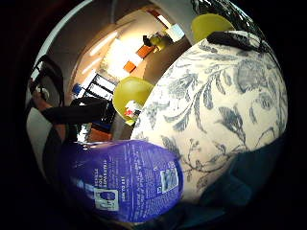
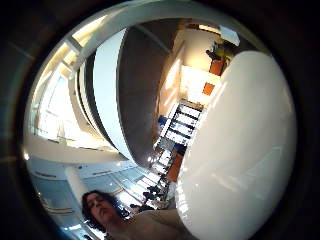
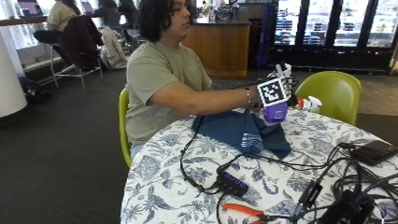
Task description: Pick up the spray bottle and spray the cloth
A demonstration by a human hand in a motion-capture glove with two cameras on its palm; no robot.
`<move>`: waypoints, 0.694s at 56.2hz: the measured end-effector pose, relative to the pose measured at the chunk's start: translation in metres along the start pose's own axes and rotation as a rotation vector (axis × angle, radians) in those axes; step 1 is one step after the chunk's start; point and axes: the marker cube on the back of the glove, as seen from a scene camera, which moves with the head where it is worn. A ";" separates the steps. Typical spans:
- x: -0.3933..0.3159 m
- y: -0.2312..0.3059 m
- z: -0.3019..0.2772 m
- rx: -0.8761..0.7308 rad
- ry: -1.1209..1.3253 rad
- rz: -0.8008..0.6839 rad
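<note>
The gloved right hand (image 3: 281, 86) is curled round a purple spray bottle (image 3: 275, 112), holding it upright in the air above the blue cloth (image 3: 244, 132) — which lies crumpled on the floral tabletop (image 3: 180, 186) near the person's edge. The bottle's contents cannot be seen. Orange pliers (image 3: 245, 211) lie at the near edge.

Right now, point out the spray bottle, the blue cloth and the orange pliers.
spray bottle (image 3: 275, 112): outside view, on its purple body below the gloved hand.
blue cloth (image 3: 233, 130): outside view, on its middle folds.
orange pliers (image 3: 244, 211): outside view, on one orange handle.
</note>
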 end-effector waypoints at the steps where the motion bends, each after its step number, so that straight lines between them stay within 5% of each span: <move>1: 0.001 -0.001 0.000 0.005 -0.005 -0.009; 22: 0.010 -0.016 0.003 0.044 -0.024 -0.030; 32: -0.006 0.010 -0.010 -0.184 0.063 0.125; 39: 0.008 0.022 -0.044 -0.304 0.440 0.178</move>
